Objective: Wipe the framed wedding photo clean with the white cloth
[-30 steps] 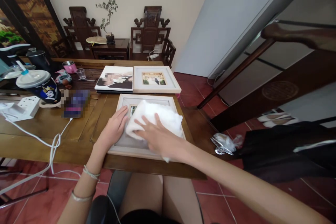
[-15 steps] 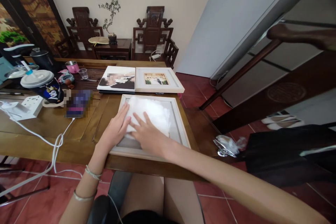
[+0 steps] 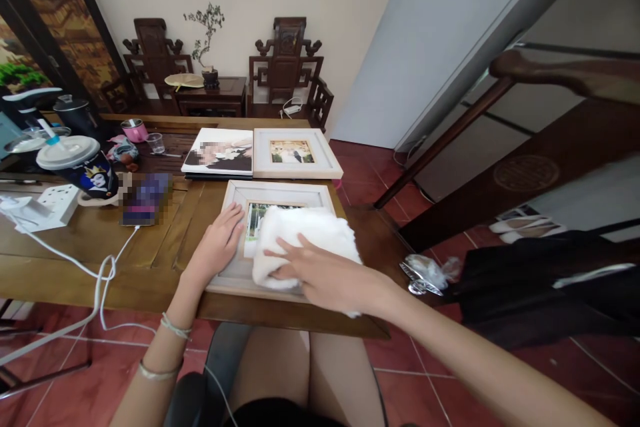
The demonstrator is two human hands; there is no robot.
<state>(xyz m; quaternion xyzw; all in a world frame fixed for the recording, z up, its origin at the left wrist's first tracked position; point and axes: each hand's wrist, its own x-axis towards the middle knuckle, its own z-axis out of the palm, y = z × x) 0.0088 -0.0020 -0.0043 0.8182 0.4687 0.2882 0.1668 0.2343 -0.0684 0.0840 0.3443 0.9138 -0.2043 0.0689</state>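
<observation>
A pale wooden picture frame (image 3: 278, 191) lies flat near the front edge of the wooden table (image 3: 150, 253). A white fluffy cloth (image 3: 305, 233) covers the frame's lower right part. My right hand (image 3: 327, 275) presses flat on the cloth, fingers spread. My left hand (image 3: 216, 248) rests flat on the frame's left border, holding it down. Part of the photo shows above the cloth.
A second framed photo (image 3: 296, 153) and a photo book (image 3: 220, 153) lie behind. To the left sit a phone (image 3: 145, 198) with a white cable, a power strip (image 3: 57, 202) and a lidded cup (image 3: 75, 163). A crumpled plastic wrapper (image 3: 425, 272) lies to the right.
My right hand has slid the cloth from the frame's upper middle toward the lower right, uncovering the top of the photo. My left hand stays on the left border.
</observation>
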